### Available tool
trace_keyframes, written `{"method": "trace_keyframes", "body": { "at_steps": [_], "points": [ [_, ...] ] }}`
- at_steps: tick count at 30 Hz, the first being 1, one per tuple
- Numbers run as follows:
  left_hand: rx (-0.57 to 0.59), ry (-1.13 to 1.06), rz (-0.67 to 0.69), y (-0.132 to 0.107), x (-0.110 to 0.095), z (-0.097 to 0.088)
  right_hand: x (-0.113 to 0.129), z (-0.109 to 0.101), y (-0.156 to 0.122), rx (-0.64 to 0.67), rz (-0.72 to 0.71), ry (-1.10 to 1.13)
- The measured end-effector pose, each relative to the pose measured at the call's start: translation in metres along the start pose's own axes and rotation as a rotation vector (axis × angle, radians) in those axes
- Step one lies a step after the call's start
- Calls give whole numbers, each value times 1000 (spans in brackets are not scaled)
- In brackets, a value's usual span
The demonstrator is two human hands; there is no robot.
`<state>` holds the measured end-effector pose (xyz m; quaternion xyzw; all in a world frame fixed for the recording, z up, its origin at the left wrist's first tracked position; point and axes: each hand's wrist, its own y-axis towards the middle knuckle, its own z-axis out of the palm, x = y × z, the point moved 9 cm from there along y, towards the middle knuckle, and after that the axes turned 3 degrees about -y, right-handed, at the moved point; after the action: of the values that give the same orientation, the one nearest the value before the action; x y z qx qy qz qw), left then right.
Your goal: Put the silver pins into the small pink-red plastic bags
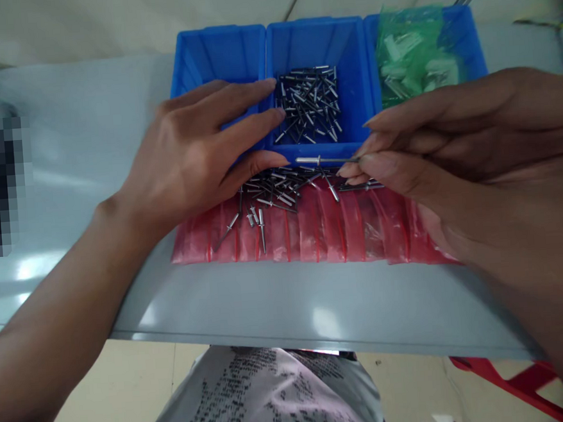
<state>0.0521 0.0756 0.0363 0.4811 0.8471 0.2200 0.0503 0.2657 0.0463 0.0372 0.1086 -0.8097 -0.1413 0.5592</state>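
Observation:
Between the thumb and fingertips of my right hand (pixel 431 142) is a pop rivet (pixel 314 160), its silver body pointing left. My left hand (pixel 204 145) is spread, fingers apart, over the front of the left and middle blue bins, with nothing visible in it. Loose rivets (pixel 280 188) lie in a heap in front of the bins, partly under my left thumb. They rest on a row of red plastic zip bags (pixel 274 243). More rivets (pixel 307 103) fill part of the middle blue bin (pixel 348 58).
The left blue bin (pixel 220 54) is partly covered by my left hand. A green plastic bag (pixel 410 54) with white parts sits in the right blue bin (pixel 467 37). The grey table (pixel 288 300) ends close to my lap. A red stool (pixel 510 381) stands below right.

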Motion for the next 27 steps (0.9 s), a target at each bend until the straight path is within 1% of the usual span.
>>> {"method": "trace_keyframes", "body": {
  "at_steps": [1, 3, 4, 6, 8, 10, 13, 16, 18, 20, 22, 23, 24, 27],
  "points": [
    [-25, -6, 9, 2, -2, -3, 1, 1, 1, 3, -6, 24],
    [-125, -14, 48, 4, -10, -13, 1, 3, 2, 17, -8, 62],
    [-181, -12, 75, 5, -15, -19, 1, 5, 2, 25, -2, 75],
    [-252, -2, 135, 6, -28, -28, 2, 6, 3, 33, 6, 100],
    [-264, 8, 159, 6, -38, -33, 2, 7, 2, 36, -3, 138],
    [-242, 4, 146, 7, -43, -33, 3, 7, 1, 44, -30, 179],
    [-201, -33, 88, 8, -43, -32, 2, 10, 0, 71, -30, 196],
    [-192, -45, 78, 7, -44, -31, 1, 14, -1, 111, -20, 232],
    [-216, -6, 99, 7, -47, -33, 3, 15, -2, 110, -32, 244],
    [-259, 14, 97, 6, -48, -38, 5, 13, -2, 74, -39, 223],
    [-293, -7, 94, 6, -49, -43, 6, 10, -1, 42, -43, 193],
    [-298, -13, 103, 6, -51, -44, 6, 11, 0, 52, -45, 182],
    [-302, -17, 122, 6, -52, -45, 8, 12, 1, 60, -65, 172],
    [-318, -1, 123, 5, -52, -47, 13, 10, 1, 42, -126, 123]
  ]
}}
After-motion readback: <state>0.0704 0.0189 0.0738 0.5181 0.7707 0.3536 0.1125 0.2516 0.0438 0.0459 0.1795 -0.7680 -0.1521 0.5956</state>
